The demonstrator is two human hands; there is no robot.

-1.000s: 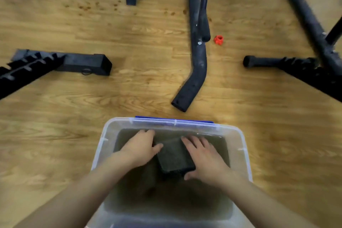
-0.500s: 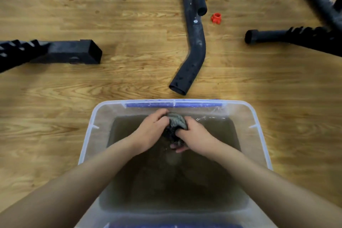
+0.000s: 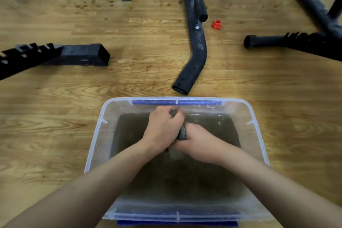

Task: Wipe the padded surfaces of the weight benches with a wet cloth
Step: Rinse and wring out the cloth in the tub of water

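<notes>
A dark grey wet cloth point(image 3: 182, 132) is bunched into a twisted roll above murky water in a clear plastic tub point(image 3: 96, 135) on the wooden floor. My left hand point(image 3: 163, 126) grips the upper end of the cloth, fingers curled round it. My right hand point(image 3: 198, 138) grips the lower end, just right of the left hand. Most of the cloth is hidden inside both fists. No bench padding is in view.
Black metal bench frame parts lie on the floor: a square-tube leg point(image 3: 81, 54) at the left, a bent round tube point(image 3: 194, 61) just beyond the tub, another leg point(image 3: 277, 41) at the right. A small red knob point(image 3: 216, 24) lies beside the bent tube.
The cloth lay flat in the water under both hands; they gathered it into a bunch and lifted it, and now twist it between the two fists.
</notes>
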